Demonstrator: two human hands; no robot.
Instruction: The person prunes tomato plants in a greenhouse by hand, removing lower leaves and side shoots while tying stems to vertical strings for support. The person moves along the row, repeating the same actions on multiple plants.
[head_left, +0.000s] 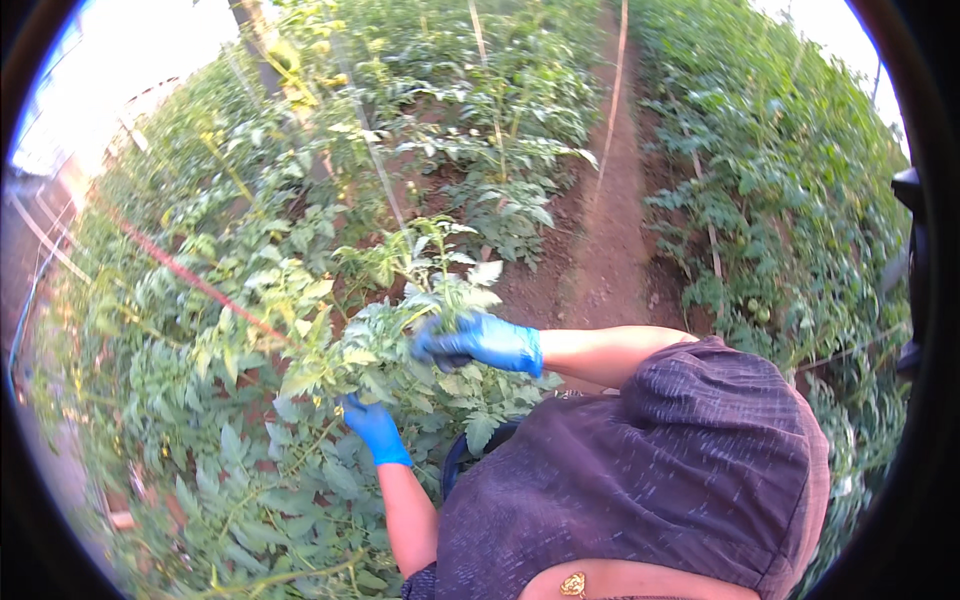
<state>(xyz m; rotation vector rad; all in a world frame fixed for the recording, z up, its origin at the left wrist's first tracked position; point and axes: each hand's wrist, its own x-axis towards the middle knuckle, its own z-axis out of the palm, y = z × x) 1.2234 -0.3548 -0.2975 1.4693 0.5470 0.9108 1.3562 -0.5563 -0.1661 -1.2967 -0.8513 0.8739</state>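
Observation:
My right hand (478, 343), in a blue glove, is at the middle of the view among the upper leaves of a tomato plant (442, 296). Its fingers are blurred and partly covered by a leafy shoot, so whether they grip the stem cannot be told. Lower and to the left, my left hand (371, 427), also gloved in blue, reaches into the foliage beside small yellow flowers. Leaves hide its fingertips. Beneath the leaves by my torso shows part of a dark rounded rim, perhaps a bucket (453, 461).
A dirt path (611, 217) runs between rows of tomato plants. Support strings (371, 142) rise from the left row, near a post (259, 45). A red cord or pole (199, 281) slants through the leaves. Green tomatoes (760, 310) hang in the right row.

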